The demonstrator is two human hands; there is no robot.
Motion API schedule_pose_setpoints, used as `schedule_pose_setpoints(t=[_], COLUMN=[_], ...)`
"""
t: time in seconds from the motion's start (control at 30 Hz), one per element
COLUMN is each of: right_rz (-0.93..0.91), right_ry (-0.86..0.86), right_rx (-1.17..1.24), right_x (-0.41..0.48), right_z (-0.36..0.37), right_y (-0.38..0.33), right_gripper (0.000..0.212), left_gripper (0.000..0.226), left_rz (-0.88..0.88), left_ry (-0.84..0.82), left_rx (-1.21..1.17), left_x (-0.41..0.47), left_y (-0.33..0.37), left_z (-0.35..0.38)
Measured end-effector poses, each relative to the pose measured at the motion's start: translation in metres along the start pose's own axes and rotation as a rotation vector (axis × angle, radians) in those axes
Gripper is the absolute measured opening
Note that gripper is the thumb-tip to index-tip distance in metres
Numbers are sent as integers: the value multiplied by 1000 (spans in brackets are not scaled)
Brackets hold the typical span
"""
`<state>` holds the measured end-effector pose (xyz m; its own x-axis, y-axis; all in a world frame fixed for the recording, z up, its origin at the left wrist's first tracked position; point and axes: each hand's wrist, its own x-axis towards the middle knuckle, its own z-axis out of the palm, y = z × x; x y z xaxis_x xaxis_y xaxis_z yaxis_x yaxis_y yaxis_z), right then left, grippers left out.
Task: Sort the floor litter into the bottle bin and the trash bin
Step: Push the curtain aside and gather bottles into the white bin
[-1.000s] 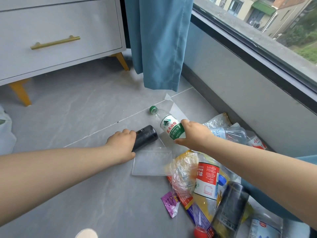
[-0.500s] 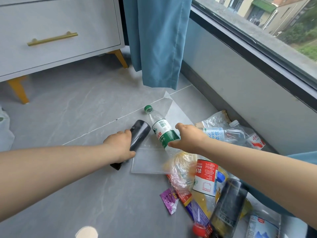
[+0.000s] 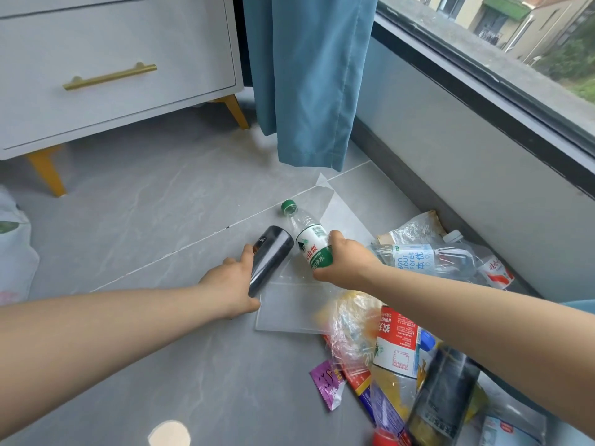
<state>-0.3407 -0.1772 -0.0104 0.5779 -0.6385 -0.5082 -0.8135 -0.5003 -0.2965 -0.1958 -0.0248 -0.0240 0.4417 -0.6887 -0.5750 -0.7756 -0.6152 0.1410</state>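
My left hand point(image 3: 231, 287) grips a black bottle point(image 3: 269, 260) that tilts up off the grey floor. Just right of it, my right hand point(image 3: 344, 261) holds a clear water bottle point(image 3: 307, 236) with a green cap and green label, cap pointing away. Both bottles hover over a clear plastic sheet point(image 3: 291, 313). More litter lies at the lower right: a red-labelled bottle point(image 3: 397, 344), a dark bottle point(image 3: 442, 397), a purple wrapper point(image 3: 328, 386), crumpled clear bags point(image 3: 415, 226) and clear bottles point(image 3: 428, 260) by the wall. No bin shows clearly.
A grey drawer cabinet point(image 3: 109, 72) on yellow legs stands at the back left. A blue curtain point(image 3: 309, 75) hangs by the low wall point(image 3: 450, 149) under the window. A white bag point(image 3: 13, 246) sits at the left edge. Bare floor point(image 3: 128, 220) spreads between them.
Both hands have lifted their bottles and swung them more upright; the black bottle, first lying sideways, now points away. The view has shifted slightly.
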Motion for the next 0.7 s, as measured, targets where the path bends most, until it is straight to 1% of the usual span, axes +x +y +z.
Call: schedule_pose_setpoints(t=[0.1,0.23,0.3,0.47,0.53,0.6,0.7], right_rz=[12,54,59,101,118,128,151], right_ry=[75,159,199,267,277,287,308], right_rx=[106,207,240,417,484,522,581], right_x=[-5,-15,-20,-34,-42,-50,-59], right_z=[-12,-38,-54,-92,-103,-114,-137], right_y=[0,2,4,13,18,22,24], right_gripper=[54,49,46,48,47,48,47], left_gripper=[94,64,56,51,51,50,40], left_rz=[-27,-65,-83,-65,-67,-34,40], left_ry=[46,150,189,246,261,282,329], left_rx=[-75,-224,-270,-327,-395,-459,-456], left_x=[0,-1,0,6,6,5,1], left_y=[0,0,0,3,8,15,28], left_z=[-8,-26,-37,-72,-88,-107,-145])
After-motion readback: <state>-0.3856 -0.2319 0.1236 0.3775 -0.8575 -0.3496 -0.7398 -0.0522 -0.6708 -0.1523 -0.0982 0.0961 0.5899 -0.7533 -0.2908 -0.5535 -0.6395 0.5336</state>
